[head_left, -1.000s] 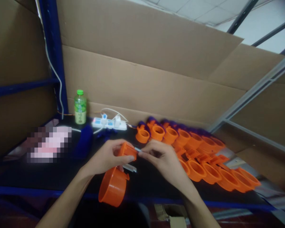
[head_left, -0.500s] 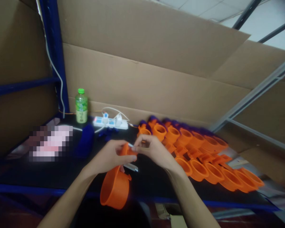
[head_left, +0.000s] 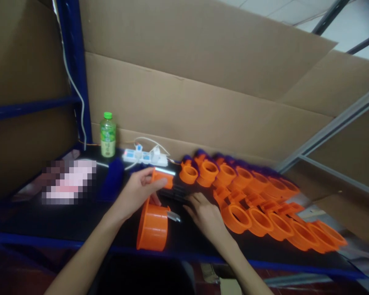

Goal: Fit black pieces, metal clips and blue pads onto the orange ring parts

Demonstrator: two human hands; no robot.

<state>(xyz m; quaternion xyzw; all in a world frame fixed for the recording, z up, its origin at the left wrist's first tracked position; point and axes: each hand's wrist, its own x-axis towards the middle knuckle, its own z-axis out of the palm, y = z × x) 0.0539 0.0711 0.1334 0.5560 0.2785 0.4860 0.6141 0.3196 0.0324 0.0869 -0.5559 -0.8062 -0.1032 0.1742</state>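
Note:
My left hand (head_left: 140,190) is closed on the upper arm of an orange plastic ring-shaped part (head_left: 153,229). The part's wide ring hangs below my fingers, and a whitish strip (head_left: 165,171) runs along its top edge. My right hand (head_left: 206,217) is low over the black table top, fingers apart and bent, with nothing visible in it. Its fingertips are beside some dark, narrow pieces (head_left: 176,191); whether they touch is unclear. A silvery strip (head_left: 174,216) shows just right of the ring.
Several similar orange ring parts (head_left: 261,221) stand in rows on the right, with dark blue pieces behind them. At the back are a green-capped bottle (head_left: 108,135) and a white power strip (head_left: 144,157). A blue object (head_left: 111,180) lies left; cardboard walls (head_left: 203,98) enclose the table.
My right hand has left the top of the orange part and moved down and right to the table. My left hand has raised the part slightly and turned it.

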